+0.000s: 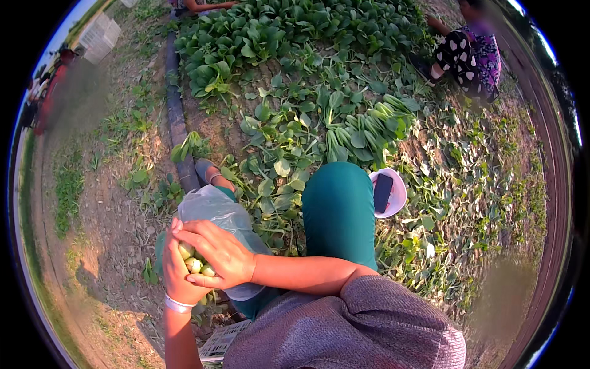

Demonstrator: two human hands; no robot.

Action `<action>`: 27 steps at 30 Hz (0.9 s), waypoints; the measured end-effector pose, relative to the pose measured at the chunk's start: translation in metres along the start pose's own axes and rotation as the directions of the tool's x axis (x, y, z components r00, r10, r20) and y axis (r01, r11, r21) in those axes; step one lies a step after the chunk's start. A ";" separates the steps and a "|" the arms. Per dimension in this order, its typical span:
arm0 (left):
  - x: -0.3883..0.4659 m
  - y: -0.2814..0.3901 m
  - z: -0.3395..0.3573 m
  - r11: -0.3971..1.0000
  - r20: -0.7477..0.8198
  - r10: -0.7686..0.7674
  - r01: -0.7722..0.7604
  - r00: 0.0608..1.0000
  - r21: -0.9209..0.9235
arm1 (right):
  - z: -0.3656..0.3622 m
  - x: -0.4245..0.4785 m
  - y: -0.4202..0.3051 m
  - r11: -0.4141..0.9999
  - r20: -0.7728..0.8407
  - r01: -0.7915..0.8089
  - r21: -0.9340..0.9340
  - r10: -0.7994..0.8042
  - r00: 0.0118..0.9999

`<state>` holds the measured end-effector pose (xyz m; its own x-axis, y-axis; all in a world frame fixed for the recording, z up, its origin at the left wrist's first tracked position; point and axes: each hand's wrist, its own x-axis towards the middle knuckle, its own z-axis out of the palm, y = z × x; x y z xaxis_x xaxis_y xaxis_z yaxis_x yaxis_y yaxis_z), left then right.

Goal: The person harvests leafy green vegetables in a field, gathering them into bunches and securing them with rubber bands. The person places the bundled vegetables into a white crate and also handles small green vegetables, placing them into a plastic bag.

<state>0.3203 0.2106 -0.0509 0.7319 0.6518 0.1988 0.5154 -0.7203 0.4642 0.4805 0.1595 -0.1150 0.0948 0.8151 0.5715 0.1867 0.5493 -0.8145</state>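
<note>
Both of my hands are closed around a bunch of leafy greens [194, 264], its pale green stem ends showing between them. My left hand [177, 267], with a light band at the wrist, supports the bunch from the left. Across its top and right side lies my right hand [219, 251]. A translucent plastic sheet [221, 212] covers my left leg just beyond the hands. Below them, partly hidden by my shirt, is a white plastic crate [223, 340]. The leaves of the held bunch are mostly hidden.
Cut greens [368, 131] lie piled beyond my knee. A white bowl [400, 193] holding a dark phone [383, 193] sits beside it. A dark hose [176, 106] runs along the left. Uncut greens [295, 27] stand ahead, with a crouching person [474, 55] at right and another person's arm [209, 6] at top.
</note>
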 end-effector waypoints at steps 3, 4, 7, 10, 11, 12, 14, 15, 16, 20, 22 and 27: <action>0.018 0.011 -0.006 0.992 0.208 -0.091 0.107 0.974 -0.067 | -0.051 0.001 -0.015 0.999 -0.047 -0.008 -0.048 0.006 0.999; 0.022 0.015 -0.008 0.986 0.272 -0.130 0.154 0.953 -0.069 | -0.086 -0.004 -0.018 0.998 -0.022 -0.001 -0.060 0.000 1.000; 0.019 0.021 -0.007 0.995 0.225 -0.098 0.103 0.969 -0.012 | -0.213 -0.041 -0.010 0.940 -0.356 -0.139 -0.310 0.021 0.934; -0.002 0.026 0.000 0.993 0.162 -0.115 0.112 0.980 0.025 | -0.328 -0.152 0.065 0.758 -0.802 -0.646 0.091 0.440 0.403; -0.004 0.028 0.004 0.996 0.146 -0.092 0.089 0.985 0.028 | -0.364 -0.212 0.095 0.512 -0.827 -0.859 -0.004 0.482 0.290; -0.005 0.030 0.008 0.997 0.139 -0.075 0.070 0.987 0.040 | -0.383 -0.269 0.113 0.262 -0.840 -0.954 -0.144 0.477 0.258; -0.008 0.032 0.016 0.996 0.139 -0.073 0.067 0.988 0.051 | -0.398 -0.349 0.135 -0.142 -0.845 -0.928 -0.344 0.478 0.240; -0.010 0.033 0.018 0.994 0.152 -0.104 0.097 0.983 0.058 | -0.397 -0.377 0.140 -0.274 -0.834 -0.871 -0.408 0.499 0.234; -0.012 0.034 0.019 0.990 0.162 -0.135 0.125 0.978 0.068 | -0.395 -0.390 0.145 -0.286 -0.806 -0.856 -0.430 0.548 0.222; -0.012 0.035 0.021 0.956 0.149 -0.287 0.294 0.946 -0.025 | -0.391 -0.402 0.168 -0.343 -0.748 -0.844 -0.413 0.656 0.100; -0.012 0.032 0.020 0.963 0.129 -0.262 0.268 0.956 -0.033 | -0.392 -0.408 0.183 -0.434 -0.783 -0.848 -0.305 0.621 -0.035; -0.011 0.041 0.016 0.960 0.101 -0.278 0.278 0.955 0.007 | -0.394 -0.423 0.198 -0.401 -0.680 -0.700 -0.591 0.714 0.165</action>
<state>0.3400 0.1701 -0.0478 0.6012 0.7987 -0.0263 0.7019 -0.5120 0.4952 0.8627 -0.1495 -0.4787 0.8140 0.4019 -0.4193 0.4369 -0.8994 -0.0138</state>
